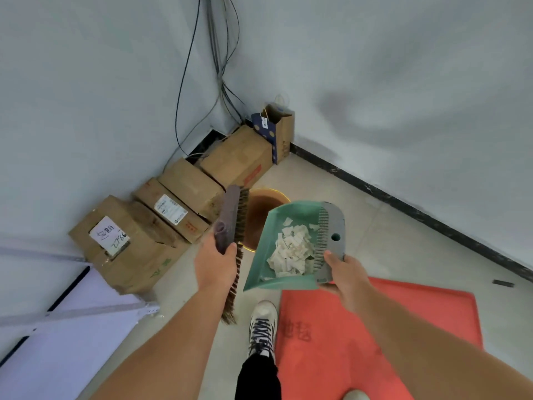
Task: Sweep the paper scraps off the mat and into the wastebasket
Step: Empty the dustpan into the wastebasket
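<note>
Left hand [215,267] grips the brush [233,220]; right hand [344,272] clasps the green dustpan [275,223], paper scraps [291,252] heaped inside, before the wastebasket [259,215] beyond the red mat's [418,307] far edge.

The left hand [215,267] and right hand [344,272] are bare, and so are both forearms, which run to the frame's edge at about 7 and 4 o'clock. At 6 o'clock a black trouser leg [258,379] ends over a white sneaker [264,324] with dark crossed laces and a rounded pale toe cap. The pale toe of a second shoe [356,395] shows at 5 o'clock.
</note>
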`<state>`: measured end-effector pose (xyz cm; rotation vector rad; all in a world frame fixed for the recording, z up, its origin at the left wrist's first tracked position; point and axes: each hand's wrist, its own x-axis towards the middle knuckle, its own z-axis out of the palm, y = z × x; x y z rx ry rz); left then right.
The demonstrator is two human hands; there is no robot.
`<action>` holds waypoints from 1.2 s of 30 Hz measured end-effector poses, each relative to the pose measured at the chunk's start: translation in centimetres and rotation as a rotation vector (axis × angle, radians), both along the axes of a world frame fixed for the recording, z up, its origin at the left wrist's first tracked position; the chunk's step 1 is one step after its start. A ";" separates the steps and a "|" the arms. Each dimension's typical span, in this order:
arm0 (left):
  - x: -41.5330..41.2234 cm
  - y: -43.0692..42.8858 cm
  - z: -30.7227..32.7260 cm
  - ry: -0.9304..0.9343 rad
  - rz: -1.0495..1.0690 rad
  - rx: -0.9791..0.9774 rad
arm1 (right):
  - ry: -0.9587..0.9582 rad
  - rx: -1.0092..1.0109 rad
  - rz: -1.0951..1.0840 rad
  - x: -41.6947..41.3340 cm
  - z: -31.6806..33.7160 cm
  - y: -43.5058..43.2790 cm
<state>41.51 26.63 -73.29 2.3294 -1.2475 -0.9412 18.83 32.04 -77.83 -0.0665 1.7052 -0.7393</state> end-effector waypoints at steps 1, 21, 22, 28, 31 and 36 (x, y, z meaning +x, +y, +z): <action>0.5 -1.3 -1.7 0.010 -0.010 0.024 | 0.002 0.024 -0.018 0.8 -1.5 -1.2; 3.7 -13.6 -12.3 -0.055 -0.267 0.283 | 0.238 0.385 -0.015 7.6 -8.4 -15.4; 3.7 -13.8 -12.2 -0.050 -0.266 0.285 | 0.261 0.389 0.004 7.7 -8.4 -15.4; 3.4 -14.7 -11.6 -0.046 -0.281 0.280 | 0.335 0.406 0.132 7.8 -8.1 -15.8; 3.4 -15.0 -11.6 -0.032 -0.271 0.285 | 0.360 0.392 0.220 8.0 -8.2 -15.9; 3.6 -15.5 -11.5 -0.027 -0.260 0.292 | 0.342 0.403 0.257 8.8 -8.3 -15.3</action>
